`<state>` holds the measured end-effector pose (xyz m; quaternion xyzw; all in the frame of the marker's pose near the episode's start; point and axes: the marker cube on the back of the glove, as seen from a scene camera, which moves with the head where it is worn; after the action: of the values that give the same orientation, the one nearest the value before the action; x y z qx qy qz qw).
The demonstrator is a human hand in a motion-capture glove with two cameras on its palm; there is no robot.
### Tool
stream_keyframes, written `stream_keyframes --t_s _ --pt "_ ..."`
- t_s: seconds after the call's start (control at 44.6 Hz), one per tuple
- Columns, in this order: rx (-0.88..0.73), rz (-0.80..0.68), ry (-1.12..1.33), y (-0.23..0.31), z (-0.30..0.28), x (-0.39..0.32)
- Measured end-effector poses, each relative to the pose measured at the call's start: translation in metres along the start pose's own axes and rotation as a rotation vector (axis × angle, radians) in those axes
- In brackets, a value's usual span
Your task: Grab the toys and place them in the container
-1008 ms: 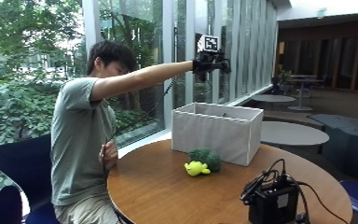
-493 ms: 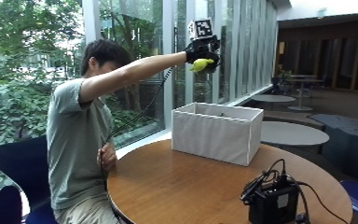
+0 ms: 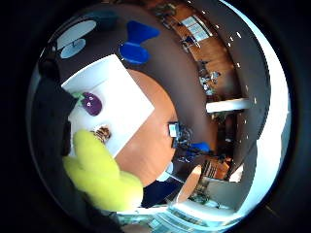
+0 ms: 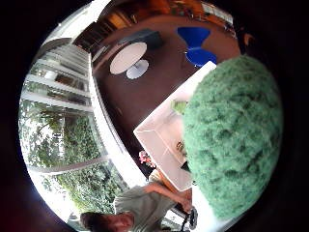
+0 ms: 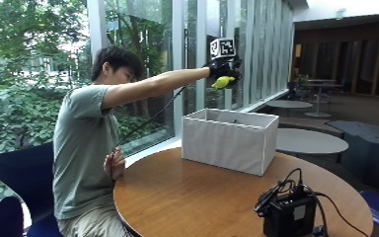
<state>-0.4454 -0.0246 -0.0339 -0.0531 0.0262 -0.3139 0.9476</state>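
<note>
Container (image 5: 229, 140) holding purple toy (image 3: 91, 103), right hand (image 5: 221, 73) gripping green-yellow toy (image 5: 222, 82) above

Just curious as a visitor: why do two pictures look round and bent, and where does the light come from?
Both palm views bulge like a fishbowl, curving the white container and the window frames; the green toy looms large, close to the lens. In the outside view, daylight enters through the windows behind the person.

The green toy (image 4: 231, 135) held up by the gloved hand (image 5: 221, 74) hides part of the white box (image 4: 159, 140). A small brown thing (image 3: 102, 132) inside is too small to tell. From outside, the box's wall hides all inside.
</note>
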Motion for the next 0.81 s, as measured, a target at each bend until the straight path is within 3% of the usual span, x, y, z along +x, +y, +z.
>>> stream_keyframes --t_s 0.067,0.426,0.538,0.694,0.806 --pt "-0.007 -0.113 0.037 -0.001 0.005 -0.002" --pt "-0.002 -0.119 0.033 -0.003 0.022 0.025" --pt "-0.001 -0.239 -0.008 -0.003 0.024 0.013" --pt "-0.028 -0.289 0.049 -0.002 0.032 0.015" --pt "-0.09 -0.173 0.114 -0.003 0.035 0.02"
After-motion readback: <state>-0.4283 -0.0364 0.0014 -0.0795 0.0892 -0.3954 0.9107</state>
